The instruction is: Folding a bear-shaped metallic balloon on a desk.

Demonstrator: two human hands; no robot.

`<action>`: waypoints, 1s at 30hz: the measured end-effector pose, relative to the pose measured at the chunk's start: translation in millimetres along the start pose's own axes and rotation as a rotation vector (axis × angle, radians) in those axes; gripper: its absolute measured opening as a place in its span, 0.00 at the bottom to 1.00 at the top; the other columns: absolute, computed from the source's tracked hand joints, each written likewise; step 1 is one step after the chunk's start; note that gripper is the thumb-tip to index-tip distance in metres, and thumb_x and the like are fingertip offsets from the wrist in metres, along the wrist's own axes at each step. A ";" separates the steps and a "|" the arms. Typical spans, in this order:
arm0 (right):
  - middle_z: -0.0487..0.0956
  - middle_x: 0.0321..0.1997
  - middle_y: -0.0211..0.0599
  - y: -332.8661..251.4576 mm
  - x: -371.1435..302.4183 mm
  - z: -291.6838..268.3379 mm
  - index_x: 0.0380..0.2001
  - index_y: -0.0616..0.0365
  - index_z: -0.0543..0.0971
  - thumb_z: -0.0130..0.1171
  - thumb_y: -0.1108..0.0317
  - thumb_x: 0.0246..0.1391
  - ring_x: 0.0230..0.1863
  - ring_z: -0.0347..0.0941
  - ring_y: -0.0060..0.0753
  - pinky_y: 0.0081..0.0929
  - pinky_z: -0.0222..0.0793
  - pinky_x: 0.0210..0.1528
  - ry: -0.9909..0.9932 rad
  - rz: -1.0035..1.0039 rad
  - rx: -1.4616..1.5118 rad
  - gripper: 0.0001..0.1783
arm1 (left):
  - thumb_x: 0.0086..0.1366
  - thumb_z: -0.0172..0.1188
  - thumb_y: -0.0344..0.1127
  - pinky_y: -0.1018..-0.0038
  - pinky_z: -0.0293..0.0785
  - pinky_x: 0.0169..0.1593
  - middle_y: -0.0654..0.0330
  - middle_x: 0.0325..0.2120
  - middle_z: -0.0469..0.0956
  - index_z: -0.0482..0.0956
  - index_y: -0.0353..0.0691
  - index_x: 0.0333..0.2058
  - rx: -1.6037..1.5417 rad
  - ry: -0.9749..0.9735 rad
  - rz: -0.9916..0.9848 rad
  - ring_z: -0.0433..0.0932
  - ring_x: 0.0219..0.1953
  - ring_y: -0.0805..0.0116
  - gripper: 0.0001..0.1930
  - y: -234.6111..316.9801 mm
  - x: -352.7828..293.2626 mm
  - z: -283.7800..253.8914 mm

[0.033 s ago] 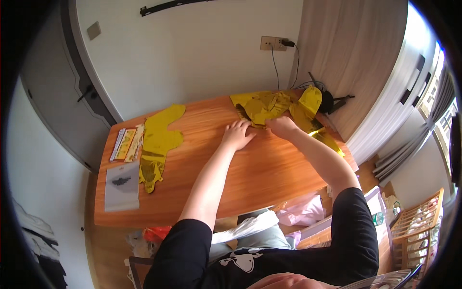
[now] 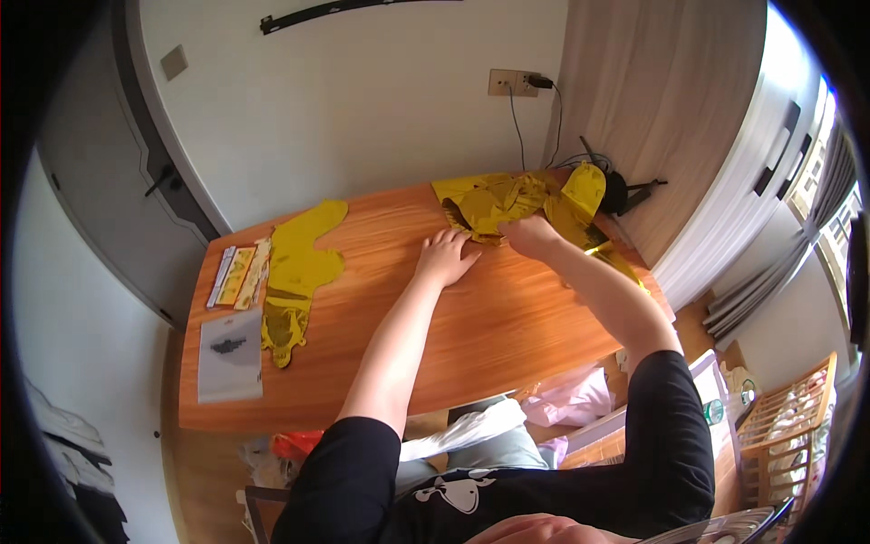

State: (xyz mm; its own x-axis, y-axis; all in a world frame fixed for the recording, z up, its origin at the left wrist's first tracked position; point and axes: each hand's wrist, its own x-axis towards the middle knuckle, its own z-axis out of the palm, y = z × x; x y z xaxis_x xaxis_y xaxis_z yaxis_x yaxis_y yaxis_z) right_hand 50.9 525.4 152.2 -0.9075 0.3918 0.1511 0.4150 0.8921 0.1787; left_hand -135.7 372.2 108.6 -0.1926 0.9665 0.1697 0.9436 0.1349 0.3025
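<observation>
My left hand (image 2: 444,257) lies flat on the wooden table with its fingers apart. Its fingertips are at the near edge of a crumpled gold foil balloon (image 2: 497,201), which looks deflated. My right hand (image 2: 530,236) is closed at that same near edge, pinching the foil; the exact fold between the fingers is hidden. Further left, a second flat gold foil balloon (image 2: 306,243) lies spread out, its lower end wrinkled and shiny. More gold foil (image 2: 584,188) stands up beside the crumpled one at the table's far right corner.
On the left of the table (image 2: 381,354) are yellow-and-white printed packets (image 2: 237,275) and a clear sleeve (image 2: 230,354) with a dark patch. A black object with antennas (image 2: 616,192) stands by the wardrobe. Cables run to a wall socket (image 2: 513,82). A wooden rack (image 2: 788,431) stands at lower right.
The view has shifted very slightly. My hands stay at the near edge of the crumpled foil balloon.
</observation>
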 end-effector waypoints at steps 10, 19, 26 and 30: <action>0.78 0.60 0.32 9.7 128.3 -84.9 0.49 0.47 0.80 0.57 0.66 0.58 0.68 0.67 0.40 0.44 0.65 0.65 1.065 0.225 -0.424 0.15 | 0.68 0.60 0.54 0.51 0.60 0.68 0.57 0.65 0.71 0.77 0.50 0.61 -0.032 0.107 0.086 0.66 0.68 0.54 0.26 -15.8 -2.0 6.5; 0.83 0.47 0.42 -25.5 66.8 -4.0 0.41 0.52 0.86 0.59 0.58 0.58 0.50 0.82 0.46 0.46 0.79 0.47 -0.036 0.223 0.209 0.14 | 0.67 0.62 0.54 0.51 0.60 0.70 0.59 0.65 0.71 0.78 0.49 0.60 -0.030 0.132 0.047 0.64 0.69 0.54 0.26 -11.0 -2.4 7.8; 0.84 0.46 0.40 -4.4 28.3 17.7 0.43 0.39 0.86 0.60 0.43 0.60 0.45 0.83 0.46 0.44 0.80 0.47 0.018 0.143 0.333 0.18 | 0.66 0.63 0.54 0.47 0.62 0.67 0.59 0.64 0.73 0.79 0.50 0.59 -0.023 0.163 0.108 0.67 0.68 0.56 0.26 -4.5 7.6 8.9; 0.84 0.44 0.42 -38.7 41.1 12.7 0.49 0.36 0.84 0.54 0.37 0.62 0.43 0.83 0.48 0.46 0.81 0.42 -0.078 0.102 0.257 0.23 | 0.65 0.63 0.52 0.48 0.68 0.61 0.56 0.58 0.77 0.81 0.46 0.55 0.002 0.223 0.137 0.73 0.62 0.52 0.24 -29.2 -8.4 9.3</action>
State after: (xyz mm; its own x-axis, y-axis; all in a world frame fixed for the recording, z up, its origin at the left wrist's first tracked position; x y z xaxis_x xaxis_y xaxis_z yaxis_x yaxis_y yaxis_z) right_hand -3.2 509.8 139.1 -0.8682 0.4900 0.0788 0.4836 0.8709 -0.0870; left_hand -159.2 362.2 89.6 -0.1175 0.9036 0.4119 0.9654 0.0067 0.2607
